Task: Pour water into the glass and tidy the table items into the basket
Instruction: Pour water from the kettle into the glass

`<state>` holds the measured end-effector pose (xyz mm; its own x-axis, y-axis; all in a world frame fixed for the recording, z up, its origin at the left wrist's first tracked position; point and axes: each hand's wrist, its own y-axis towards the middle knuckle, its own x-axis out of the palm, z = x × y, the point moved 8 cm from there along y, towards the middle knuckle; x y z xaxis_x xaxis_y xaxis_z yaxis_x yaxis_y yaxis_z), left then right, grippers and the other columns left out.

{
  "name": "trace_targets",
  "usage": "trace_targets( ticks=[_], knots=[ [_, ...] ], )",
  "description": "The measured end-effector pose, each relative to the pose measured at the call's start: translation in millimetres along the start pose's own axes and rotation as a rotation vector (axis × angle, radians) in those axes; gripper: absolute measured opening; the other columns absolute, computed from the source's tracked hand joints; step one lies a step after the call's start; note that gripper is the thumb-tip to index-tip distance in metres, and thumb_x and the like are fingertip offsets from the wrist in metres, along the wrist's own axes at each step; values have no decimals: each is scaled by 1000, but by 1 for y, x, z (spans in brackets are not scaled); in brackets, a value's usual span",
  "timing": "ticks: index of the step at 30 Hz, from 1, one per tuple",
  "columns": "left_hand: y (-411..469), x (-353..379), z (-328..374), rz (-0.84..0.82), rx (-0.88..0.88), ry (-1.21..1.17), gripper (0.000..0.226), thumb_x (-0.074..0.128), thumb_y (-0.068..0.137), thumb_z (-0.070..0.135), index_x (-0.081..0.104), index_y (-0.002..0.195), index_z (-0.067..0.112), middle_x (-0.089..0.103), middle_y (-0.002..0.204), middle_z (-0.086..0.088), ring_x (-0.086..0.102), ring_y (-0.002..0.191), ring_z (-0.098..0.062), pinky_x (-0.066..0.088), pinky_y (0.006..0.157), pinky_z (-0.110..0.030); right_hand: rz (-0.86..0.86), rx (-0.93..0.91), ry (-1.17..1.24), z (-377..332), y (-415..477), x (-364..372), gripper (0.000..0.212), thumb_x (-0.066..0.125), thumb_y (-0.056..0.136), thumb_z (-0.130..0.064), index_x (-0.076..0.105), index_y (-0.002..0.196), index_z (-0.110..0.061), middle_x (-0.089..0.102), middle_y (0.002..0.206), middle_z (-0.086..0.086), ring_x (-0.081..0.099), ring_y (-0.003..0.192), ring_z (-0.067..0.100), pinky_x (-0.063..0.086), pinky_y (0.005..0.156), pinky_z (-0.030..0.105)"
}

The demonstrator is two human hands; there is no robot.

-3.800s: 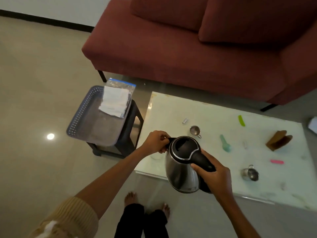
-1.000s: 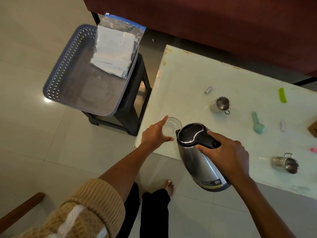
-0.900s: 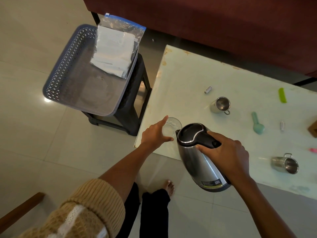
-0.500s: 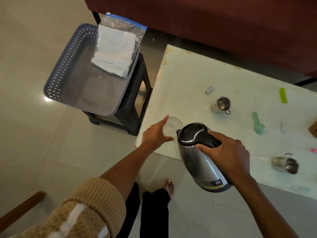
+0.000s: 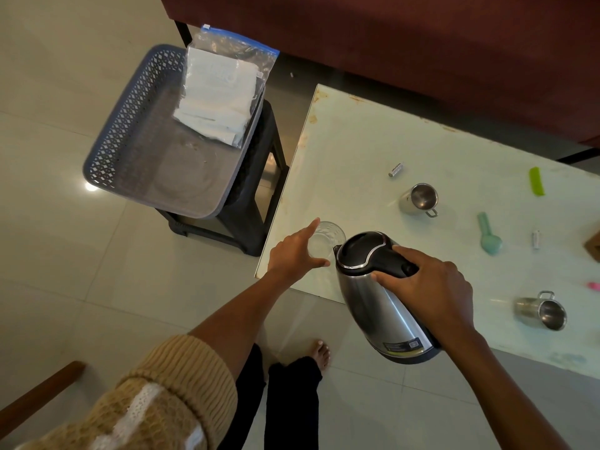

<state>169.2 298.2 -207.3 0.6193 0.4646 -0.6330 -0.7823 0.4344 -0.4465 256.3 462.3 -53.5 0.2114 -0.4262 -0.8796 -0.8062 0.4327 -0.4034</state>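
A clear glass (image 5: 329,237) stands at the near left corner of the pale table (image 5: 357,151). My left hand (image 5: 293,254) holds it from the left, index finger and thumb round its sides. My right hand (image 5: 428,287) grips the black handle of a steel kettle (image 5: 380,300), which is tilted with its spout over the glass rim. A grey basket (image 5: 130,131) sits on a dark stool (image 5: 259,177) left of the table, with a zip bag of white paper (image 5: 220,89) in its far end.
On the table lie two steel mugs (image 5: 418,199) (image 5: 542,313), two batteries (image 5: 396,169) (image 5: 536,239), a teal scoop (image 5: 490,238), a green comb (image 5: 536,180) and a pink item (image 5: 593,285). A dark red sofa (image 5: 422,43) runs behind.
Since 3.8 s ago my left hand left the kettle and took the glass, and the kettle tipped toward it. Over the last second the hands and kettle have hardly moved.
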Motion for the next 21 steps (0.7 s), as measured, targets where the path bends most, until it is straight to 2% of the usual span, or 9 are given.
trace_targets(
  ticks=[4,8,12,21],
  knots=[
    [0,1,-1,2,5,-11,93,73,74,42,19,147,26,45,144,-3,49,126,-25,46,96,-35,-10,4,-6,1,1,1,56,62,78,-55,52,129,-33,68,110,3,61,100,27,44,79,30],
    [1,2,-2,-2,9,-18,93,73,74,42,18,147,26,44,145,-3,47,128,-25,45,98,-36,0,-4,-4,1,1,0,55,62,78,-56,53,128,-34,69,109,3,61,99,26,38,74,27],
    [1,2,-4,10,7,-11,93,73,74,44,19,147,27,44,145,-2,47,128,-24,45,97,-36,-10,-6,-16,0,1,1,56,62,78,-56,52,129,-34,68,111,2,61,101,26,42,77,28],
    [2,3,-6,13,0,-8,93,74,73,44,19,147,29,44,145,-1,48,127,-24,46,98,-39,-2,-1,-9,1,2,0,56,62,77,-56,53,128,-35,68,110,3,61,100,27,38,74,27]
  ],
)
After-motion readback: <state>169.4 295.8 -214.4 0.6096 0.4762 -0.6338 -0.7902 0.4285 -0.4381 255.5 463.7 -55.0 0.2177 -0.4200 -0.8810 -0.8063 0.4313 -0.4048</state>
